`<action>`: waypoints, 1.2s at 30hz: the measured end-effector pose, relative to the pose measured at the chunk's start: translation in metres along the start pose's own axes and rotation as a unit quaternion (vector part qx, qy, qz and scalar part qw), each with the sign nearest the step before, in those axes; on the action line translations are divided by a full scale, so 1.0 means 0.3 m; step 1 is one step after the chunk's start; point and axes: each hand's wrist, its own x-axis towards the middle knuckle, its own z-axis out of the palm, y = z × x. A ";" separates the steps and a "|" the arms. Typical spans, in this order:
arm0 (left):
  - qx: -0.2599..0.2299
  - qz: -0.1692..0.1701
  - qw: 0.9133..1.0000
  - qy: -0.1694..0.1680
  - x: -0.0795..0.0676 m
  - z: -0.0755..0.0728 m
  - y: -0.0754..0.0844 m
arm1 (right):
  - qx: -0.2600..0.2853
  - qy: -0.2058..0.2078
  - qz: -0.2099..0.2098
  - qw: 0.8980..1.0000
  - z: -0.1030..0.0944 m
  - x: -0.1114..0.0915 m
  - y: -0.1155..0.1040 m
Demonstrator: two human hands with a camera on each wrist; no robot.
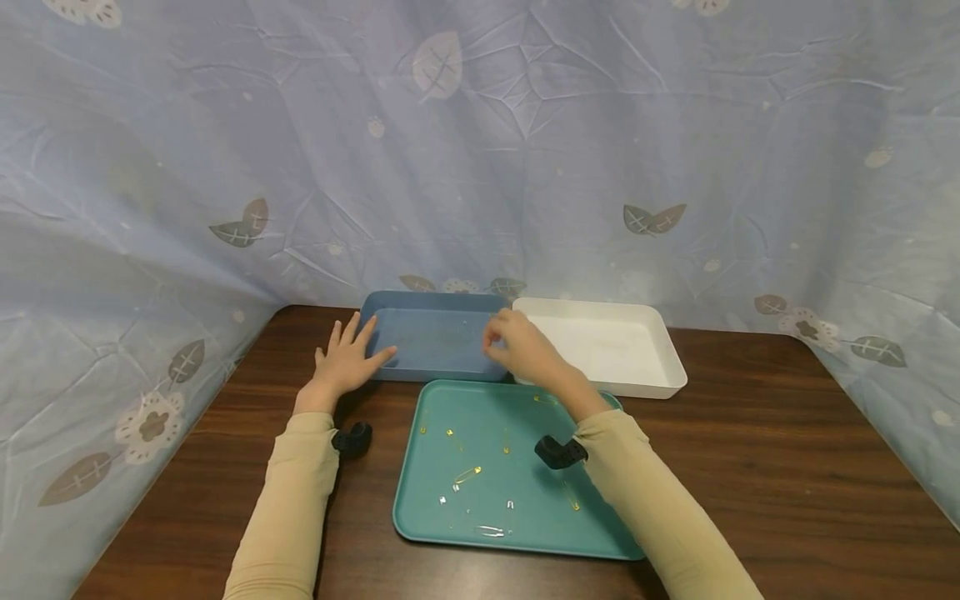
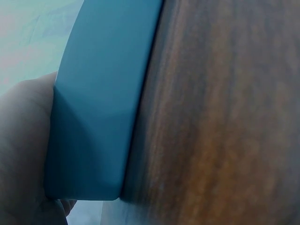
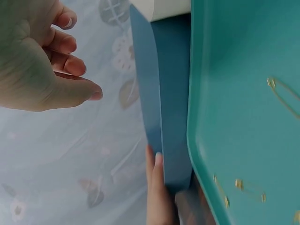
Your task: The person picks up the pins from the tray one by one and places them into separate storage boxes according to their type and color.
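My left hand (image 1: 347,360) rests at the left end of the shallow blue tray (image 1: 431,375), fingers spread and thumb over its rim. In the left wrist view, that hand (image 2: 26,126) touches the tray's outer wall (image 2: 101,117). Over the blue tray's right end hovers my right hand (image 1: 521,346). Seen from the right wrist, its fingers (image 3: 65,63) are loosely curled, apart from the thumb, with nothing visible between them. Several gold safety pins (image 1: 467,475) and silver safety pins (image 1: 489,531) lie on the green tray (image 1: 517,537) nearer to me. A tiny pale speck shows in the blue tray, too small to identify.
A white tray (image 1: 670,367) stands to the right of the blue one, partly behind my right hand. The green tray sits close in front of both on the dark wooden table (image 1: 765,450). A patterned cloth (image 1: 570,167) hangs behind the table.
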 end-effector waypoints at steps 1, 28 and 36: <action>0.000 0.000 1.000 0.000 0.000 0.000 0.000 | 0.002 0.003 -0.005 1.000 0.000 -0.010 -0.010; -0.006 0.000 1.000 -0.001 0.000 -0.002 0.002 | -0.095 0.048 -0.155 0.982 0.060 -0.249 -0.230; -0.002 -0.001 1.000 -0.001 0.002 0.002 -0.001 | -0.123 0.012 -0.179 0.976 0.103 -0.306 -0.260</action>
